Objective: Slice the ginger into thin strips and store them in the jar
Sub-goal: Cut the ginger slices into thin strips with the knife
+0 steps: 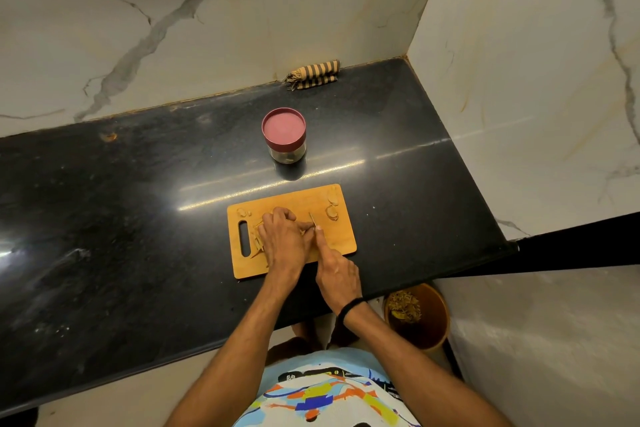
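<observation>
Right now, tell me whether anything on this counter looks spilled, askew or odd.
Nothing serious. An orange-brown smear marks the black counter near its rear edge, left of the jar. The cutting board lies slightly askew to the counter's front edge; the ginger pieces lie on it.

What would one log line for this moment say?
slicing | left hand holds ginger | right hand grips knife | jar lidded, beyond board

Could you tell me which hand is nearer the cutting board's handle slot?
Left. The left hand sits just right of the handle slot; the right hand is farther right.
</observation>
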